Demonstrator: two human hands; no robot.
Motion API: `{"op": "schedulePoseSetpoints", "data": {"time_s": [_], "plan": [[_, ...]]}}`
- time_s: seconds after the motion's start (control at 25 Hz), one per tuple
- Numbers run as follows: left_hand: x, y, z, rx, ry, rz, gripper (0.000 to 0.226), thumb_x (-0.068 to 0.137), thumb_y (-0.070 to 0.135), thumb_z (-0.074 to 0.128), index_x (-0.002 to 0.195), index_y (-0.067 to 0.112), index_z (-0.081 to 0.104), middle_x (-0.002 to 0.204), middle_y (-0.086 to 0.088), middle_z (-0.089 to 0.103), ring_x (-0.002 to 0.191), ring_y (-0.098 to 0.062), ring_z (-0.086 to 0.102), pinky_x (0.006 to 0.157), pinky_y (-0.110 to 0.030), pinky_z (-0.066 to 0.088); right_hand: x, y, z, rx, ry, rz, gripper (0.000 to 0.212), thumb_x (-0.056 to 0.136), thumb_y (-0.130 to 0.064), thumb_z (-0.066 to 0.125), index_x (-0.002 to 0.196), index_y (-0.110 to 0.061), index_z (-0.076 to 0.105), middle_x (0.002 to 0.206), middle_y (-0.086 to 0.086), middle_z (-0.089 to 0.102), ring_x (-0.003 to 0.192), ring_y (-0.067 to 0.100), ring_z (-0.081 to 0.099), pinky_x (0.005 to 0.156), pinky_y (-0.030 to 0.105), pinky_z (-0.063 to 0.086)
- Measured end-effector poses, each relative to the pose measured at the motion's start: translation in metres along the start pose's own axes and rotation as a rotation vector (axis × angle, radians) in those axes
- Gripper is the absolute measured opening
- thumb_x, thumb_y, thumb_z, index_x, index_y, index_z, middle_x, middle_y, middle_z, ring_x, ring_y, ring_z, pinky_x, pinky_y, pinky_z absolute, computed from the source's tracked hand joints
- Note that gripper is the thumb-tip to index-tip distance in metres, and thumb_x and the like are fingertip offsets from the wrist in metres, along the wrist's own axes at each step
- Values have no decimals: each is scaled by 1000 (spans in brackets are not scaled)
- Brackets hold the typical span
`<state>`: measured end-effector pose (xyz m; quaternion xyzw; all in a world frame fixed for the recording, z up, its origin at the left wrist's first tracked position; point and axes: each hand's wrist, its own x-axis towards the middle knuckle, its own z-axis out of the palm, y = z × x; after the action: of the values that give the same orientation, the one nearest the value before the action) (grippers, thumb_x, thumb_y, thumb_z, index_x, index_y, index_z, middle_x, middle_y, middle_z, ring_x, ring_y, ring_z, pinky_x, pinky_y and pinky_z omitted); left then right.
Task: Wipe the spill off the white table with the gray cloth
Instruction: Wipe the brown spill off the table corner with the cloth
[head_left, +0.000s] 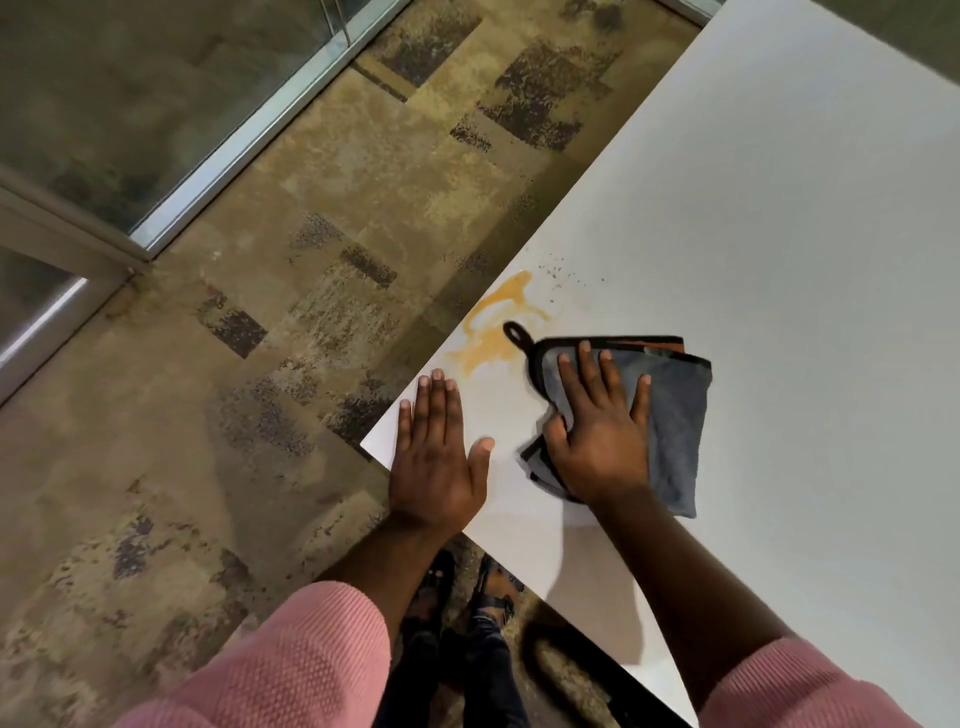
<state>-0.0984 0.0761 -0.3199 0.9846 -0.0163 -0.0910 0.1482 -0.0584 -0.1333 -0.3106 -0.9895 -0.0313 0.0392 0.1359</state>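
Observation:
An orange-brown spill (496, 325) streaks the white table (779, 234) near its left corner edge, with dark specks (558, 267) scattered just beyond it. The gray cloth (675, 415), black-edged with a hanging loop, lies folded on the table right of the spill, its loop touching the stain. My right hand (597, 426) presses flat on the cloth, thumb tucked at its near edge. On the bare table corner, my left hand (436, 457) rests flat with fingers together, just below the spill.
The table's left edge runs diagonally, with its corner under my left hand. Patterned brown carpet (260, 364) lies beyond it. A glass partition with a metal frame (234, 140) stands at the upper left. My feet (467, 597) show below the table edge.

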Motion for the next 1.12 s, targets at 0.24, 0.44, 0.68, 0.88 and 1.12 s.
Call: {"op": "schedulePoseSetpoints", "data": {"time_s": [0.24,0.44,0.68,0.88,1.12], "plan": [[0,1,-4,15,-21,4,74,105,46,29,161,2,12,172,-15,7,160,-27,3,129,-51,13,-27,-16,8,29,-56,-286,62,101,-39,37,160,-21,38,168,-1,33,160,20,17,126,62,10],[1,3,-6,24,-33,-3,73,104,46,24,161,0,15,171,-15,8,160,-29,4,129,-51,13,-14,13,0,11,-24,-236,61,101,-40,36,159,-22,39,168,-1,34,159,20,21,125,62,15],[1,4,-7,26,-31,-6,74,104,47,21,161,0,16,171,-16,10,160,-29,5,129,-51,13,22,-10,3,47,-21,-192,61,102,-39,32,159,-19,39,167,1,35,159,21,20,127,60,8],[3,2,-2,6,-25,-3,74,104,47,25,161,1,15,172,-15,9,160,-28,5,128,-53,13,21,25,-9,33,37,-92,62,98,-34,37,157,-18,43,166,2,36,156,24,29,127,57,10],[2,0,1,13,-25,-2,74,104,47,26,161,1,15,172,-15,9,160,-28,5,127,-53,15,80,-8,-9,34,-19,-22,66,98,-37,31,161,-17,36,169,4,30,159,25,21,127,58,2]]}}
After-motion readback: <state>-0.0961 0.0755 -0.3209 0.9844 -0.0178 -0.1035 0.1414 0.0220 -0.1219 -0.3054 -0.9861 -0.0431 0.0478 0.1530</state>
